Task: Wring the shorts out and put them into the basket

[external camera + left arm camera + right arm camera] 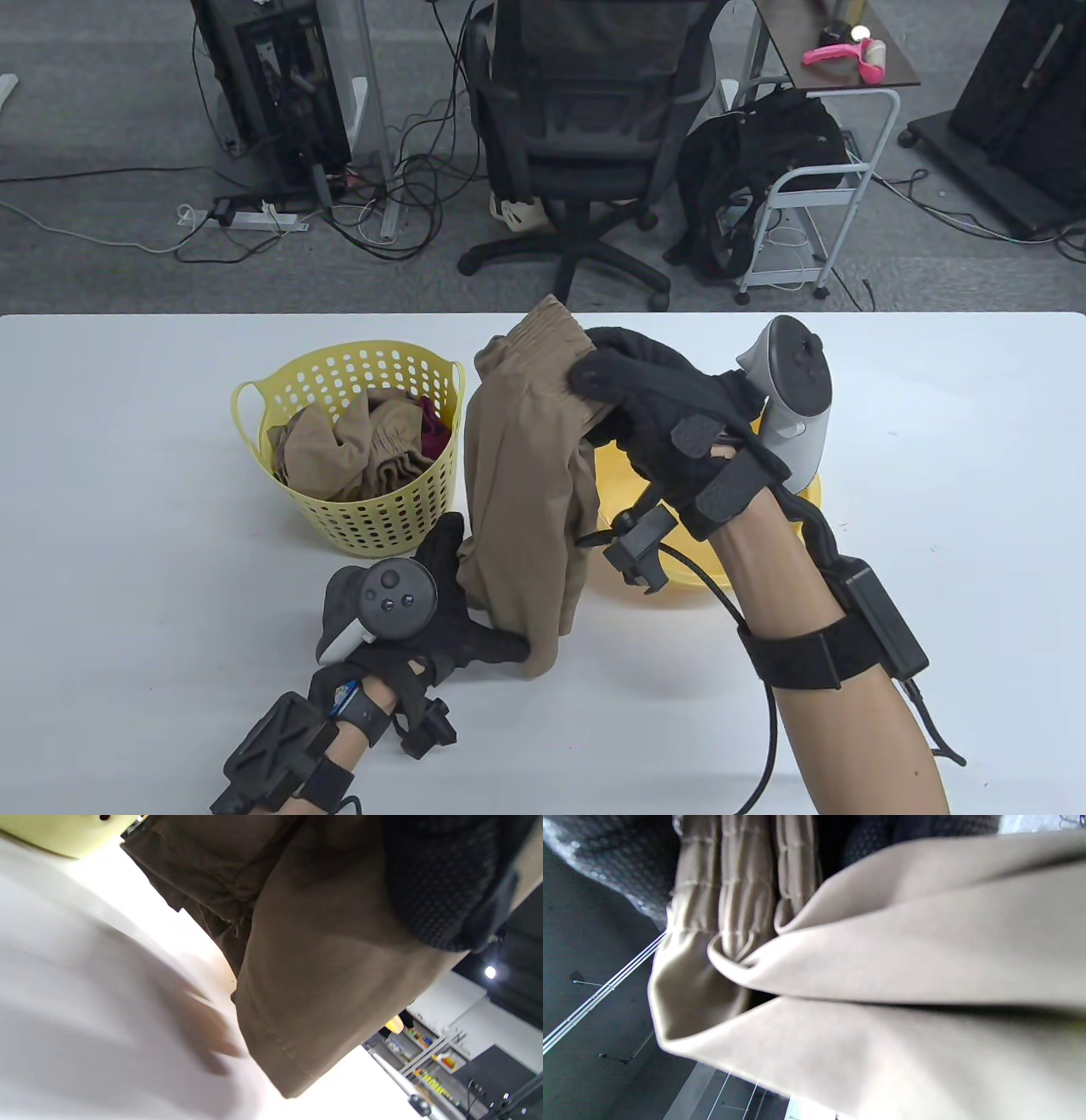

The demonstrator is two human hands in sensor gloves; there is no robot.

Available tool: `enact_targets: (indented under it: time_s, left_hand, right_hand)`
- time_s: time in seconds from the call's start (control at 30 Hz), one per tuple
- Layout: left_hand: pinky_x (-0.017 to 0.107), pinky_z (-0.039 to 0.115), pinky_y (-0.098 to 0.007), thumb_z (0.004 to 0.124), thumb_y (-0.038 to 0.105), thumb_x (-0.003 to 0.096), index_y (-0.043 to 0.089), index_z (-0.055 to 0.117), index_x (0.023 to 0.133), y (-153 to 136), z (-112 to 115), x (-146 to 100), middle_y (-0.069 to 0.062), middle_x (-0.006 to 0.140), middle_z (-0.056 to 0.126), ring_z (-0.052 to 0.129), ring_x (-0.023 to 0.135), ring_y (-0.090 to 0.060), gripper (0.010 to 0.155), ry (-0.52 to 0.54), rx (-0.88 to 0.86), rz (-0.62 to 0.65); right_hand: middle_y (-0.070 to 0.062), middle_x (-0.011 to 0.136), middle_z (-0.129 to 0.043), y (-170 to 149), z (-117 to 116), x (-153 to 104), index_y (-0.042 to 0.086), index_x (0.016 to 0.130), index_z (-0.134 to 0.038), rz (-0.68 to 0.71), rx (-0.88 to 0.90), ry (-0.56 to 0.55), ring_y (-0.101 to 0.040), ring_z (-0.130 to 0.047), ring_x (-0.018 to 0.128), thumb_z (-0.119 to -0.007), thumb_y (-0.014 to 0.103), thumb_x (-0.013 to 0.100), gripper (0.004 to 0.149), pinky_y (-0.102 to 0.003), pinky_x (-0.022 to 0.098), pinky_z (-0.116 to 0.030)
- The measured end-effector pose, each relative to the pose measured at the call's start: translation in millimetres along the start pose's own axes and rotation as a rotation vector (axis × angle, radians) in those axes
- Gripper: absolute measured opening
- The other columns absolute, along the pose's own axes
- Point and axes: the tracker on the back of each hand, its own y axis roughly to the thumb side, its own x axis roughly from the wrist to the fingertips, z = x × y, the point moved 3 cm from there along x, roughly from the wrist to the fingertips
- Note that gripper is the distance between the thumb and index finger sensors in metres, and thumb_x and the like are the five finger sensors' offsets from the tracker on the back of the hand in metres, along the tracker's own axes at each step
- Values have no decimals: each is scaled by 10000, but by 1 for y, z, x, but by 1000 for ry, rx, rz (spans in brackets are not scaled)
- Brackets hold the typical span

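Tan shorts (522, 475) hang upright above the white table (127, 594), their hem almost down on it. My right hand (607, 365) grips the gathered waistband (746, 878) at the top, and a gloved finger (598, 857) shows beside it in the right wrist view. My left hand (467, 603) holds the lower end of the shorts (331, 963), thumb under the hem and fingers behind the cloth. One gloved finger (445, 878) lies on the fabric. The yellow perforated basket (356, 518) stands just left of the shorts, with other tan clothes (356, 450) in it.
A yellow basin (628, 475) sits on the table under my right hand, behind the hanging shorts. Beyond the far table edge are an office chair (577, 127), a computer tower, floor cables and a small cart with a black bag (764, 178).
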Motion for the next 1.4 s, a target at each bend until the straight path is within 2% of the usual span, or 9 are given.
enact_targets:
  time_s: [0.2, 0.4, 0.53, 0.73, 0.83, 0.93, 1.0, 1.2, 1.4]
  left_hand:
    - [640, 348, -817, 1019, 590, 305, -100, 45, 1074, -1, 3, 6, -405, 1177, 281, 393, 1091, -675, 1420, 21, -101, -3]
    - [662, 444, -788, 1061, 527, 305, -38, 185, 1116, 4, -1, 10, -241, 1158, 558, 632, 1093, -542, 1321, 88, -180, 9]
    - [675, 517, -748, 1077, 487, 318, 23, 351, 1121, 5, -4, 9, -88, 1021, 792, 833, 1011, -414, 1178, 135, -192, 16]
    - [685, 561, -707, 1057, 419, 385, 83, 534, 1073, 5, -7, 8, 48, 764, 967, 1018, 812, -281, 927, 165, -213, 37]
    - [690, 552, -710, 1024, 389, 443, 129, 587, 1056, 6, -7, 8, 32, 745, 981, 1022, 783, -279, 796, 161, -219, 61]
    - [691, 528, -725, 965, 345, 507, 219, 703, 998, 8, -8, 8, 3, 748, 971, 995, 776, -312, 571, 152, -202, 79]
    - [687, 525, -733, 921, 324, 541, 250, 820, 904, 8, -8, 7, -25, 741, 966, 986, 757, -335, 384, 152, -192, 75]
    - [663, 551, -746, 816, 344, 571, 160, 768, 919, 7, -10, 7, -31, 719, 934, 974, 762, -352, 397, 123, -70, 53]
    - [651, 532, -767, 761, 367, 572, 174, 727, 915, 4, -14, 6, -17, 750, 901, 931, 818, -387, 395, 99, 0, 39]
  right_hand:
    - [-154, 751, -886, 0, -13, 5, 47, 907, -726, 5, 29, 31, -341, -935, 578, -818, 608, 544, 675, -386, 431, -827]
    - [-154, 749, -888, 0, -24, 8, 47, 906, -727, 13, 60, 53, -341, -934, 579, -817, 607, 546, 672, -386, 431, -826]
    - [-154, 751, -886, -1, -26, 8, 48, 908, -725, 13, 71, 57, -340, -934, 579, -815, 609, 546, 674, -386, 432, -825]
    - [-153, 750, -886, -2, -24, 6, 48, 908, -724, 14, 80, 53, -341, -933, 579, -816, 608, 547, 673, -385, 432, -825]
    - [-152, 750, -886, -2, -23, 5, 49, 909, -724, 16, 80, 49, -339, -933, 580, -815, 608, 548, 671, -384, 433, -826]
    - [-150, 754, -884, -1, -20, 4, 49, 909, -723, 19, 73, 44, -337, -933, 582, -814, 610, 548, 673, -384, 434, -825]
    - [-154, 751, -885, -1, -18, 3, 48, 910, -722, 18, 72, 40, -340, -932, 582, -814, 608, 550, 672, -385, 434, -825]
    - [-152, 756, -881, 0, -8, 0, 50, 912, -719, 17, 52, 20, -340, -931, 584, -813, 608, 550, 672, -385, 436, -824]
    - [-152, 758, -881, 4, 5, -5, 50, 914, -718, 22, 5, -10, -343, -928, 588, -815, 608, 549, 673, -387, 439, -822]
